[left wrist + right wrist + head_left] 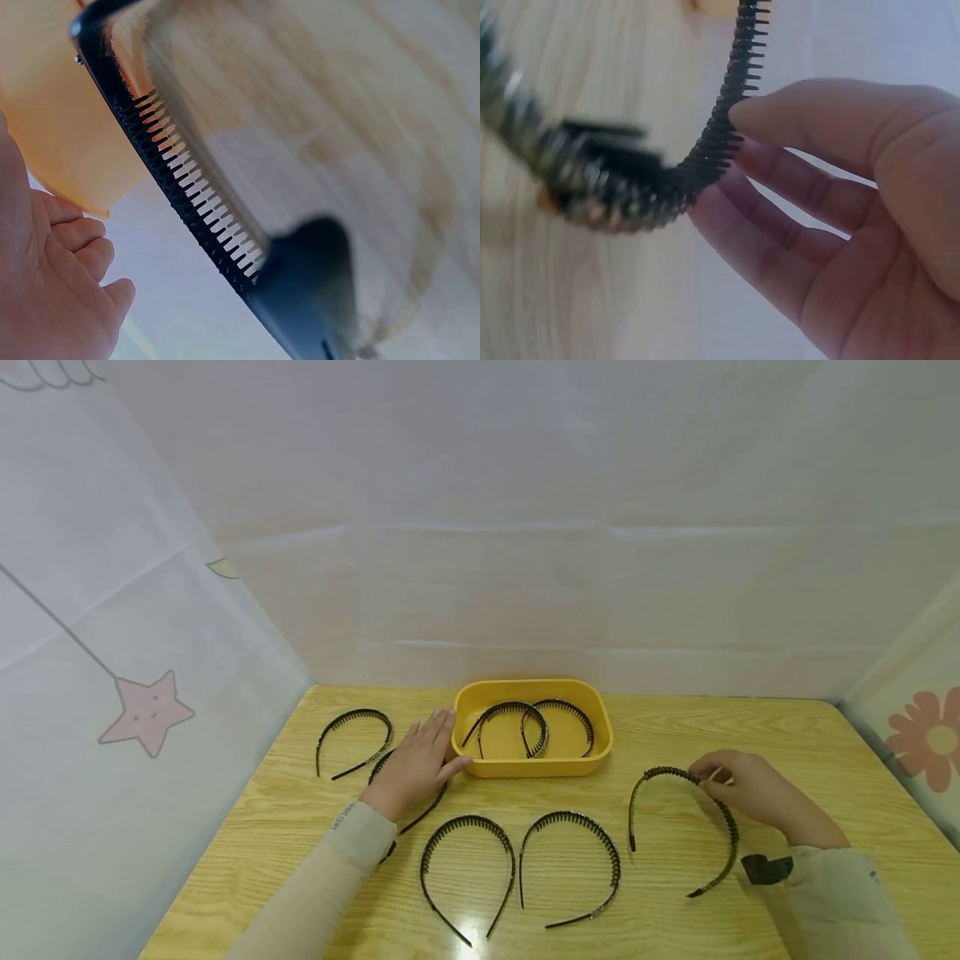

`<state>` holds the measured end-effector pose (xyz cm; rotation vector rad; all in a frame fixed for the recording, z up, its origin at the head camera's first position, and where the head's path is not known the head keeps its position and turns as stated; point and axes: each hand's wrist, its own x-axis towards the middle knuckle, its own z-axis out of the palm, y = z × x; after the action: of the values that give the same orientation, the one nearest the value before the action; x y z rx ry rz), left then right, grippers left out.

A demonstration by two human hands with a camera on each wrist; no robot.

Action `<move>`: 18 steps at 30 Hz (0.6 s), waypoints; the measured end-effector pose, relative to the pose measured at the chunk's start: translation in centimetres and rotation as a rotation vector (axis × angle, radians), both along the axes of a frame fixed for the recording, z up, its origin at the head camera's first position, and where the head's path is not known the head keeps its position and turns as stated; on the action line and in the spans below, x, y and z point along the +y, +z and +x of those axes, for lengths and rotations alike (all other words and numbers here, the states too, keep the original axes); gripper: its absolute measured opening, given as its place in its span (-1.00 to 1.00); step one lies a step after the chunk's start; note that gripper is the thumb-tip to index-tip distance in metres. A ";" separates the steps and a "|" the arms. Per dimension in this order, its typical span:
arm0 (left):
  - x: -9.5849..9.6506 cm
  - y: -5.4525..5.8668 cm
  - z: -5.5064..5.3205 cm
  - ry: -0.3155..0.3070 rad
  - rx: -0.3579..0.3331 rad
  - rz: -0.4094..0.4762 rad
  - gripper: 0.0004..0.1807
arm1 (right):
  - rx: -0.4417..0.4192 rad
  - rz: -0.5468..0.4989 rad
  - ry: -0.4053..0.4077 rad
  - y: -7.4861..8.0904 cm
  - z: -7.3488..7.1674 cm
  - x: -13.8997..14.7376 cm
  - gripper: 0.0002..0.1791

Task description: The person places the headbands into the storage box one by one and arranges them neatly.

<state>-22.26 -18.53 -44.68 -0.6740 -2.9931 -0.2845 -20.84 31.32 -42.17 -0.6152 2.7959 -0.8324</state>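
Observation:
A yellow bin point(532, 768) stands at the back middle of the table, with two black toothed headbands point(504, 706) lying inside it. My left hand point(420, 760) rests against the bin's left side, fingers straight; in the left wrist view that hand point(67, 277) is beside the orange-looking bin wall point(60, 112). Below its palm and wrist lies another headband point(423, 816), partly hidden. On the right, my right hand point(750, 789) pinches a dark beaded headband point(727, 818) between thumb and fingers, near the top of its curve. The right wrist view shows this headband's teeth point(739, 82) near the thumb.
Two headbands point(467, 822) point(617, 860) lie side by side in front of the bin. One more headband point(352, 714) lies at the far left. A whitish cloth wall point(525, 593) rises behind the wooden table point(787, 727).

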 end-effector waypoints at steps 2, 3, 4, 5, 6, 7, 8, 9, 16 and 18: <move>0.0 0.0 0.0 0.000 0.001 0.001 -0.06 | 0.012 -0.018 -0.012 0.2 0.1 -0.2 -0.75; 0.0 0.0 0.0 0.001 0.002 -0.001 -0.06 | 0.022 -0.026 -0.021 0.4 0.1 -0.3 -0.75; -0.1 -0.1 0.0 0.001 0.001 0.000 -0.06 | 0.028 -0.035 -0.031 0.5 0.2 -0.4 -0.74; -0.1 -0.1 0.0 0.004 -0.002 -0.003 -0.06 | 0.034 -0.041 -0.045 0.6 0.2 -0.6 -0.74; -0.1 -0.1 0.0 0.003 0.000 0.000 -0.06 | 0.039 -0.044 -0.055 0.8 0.3 -0.7 -0.73; -0.1 -0.1 0.0 0.002 -0.001 0.001 -0.06 | 0.045 -0.049 -0.066 0.9 0.3 -0.8 -0.73; -0.1 -0.1 0.0 0.001 0.000 0.004 -0.06 | 0.050 -0.050 -0.077 1.1 0.3 -1.0 -0.73; -0.1 -0.1 0.0 0.001 0.000 0.006 -0.06 | 0.051 -0.051 -0.089 1.2 0.3 -1.1 -0.72; 0.0 0.0 0.1 0.000 0.001 0.004 -0.07 | 0.063 -0.065 -0.140 2.0 0.3 -2.0 -0.70; 0.0 0.1 0.1 0.000 -0.001 0.004 -0.07 | 0.062 -0.069 -0.158 2.3 0.4 -2.3 -0.69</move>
<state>-22.13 -18.55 -44.59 -0.6741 -2.9922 -0.2909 -20.49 28.99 -39.91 -0.4420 2.9132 -0.9579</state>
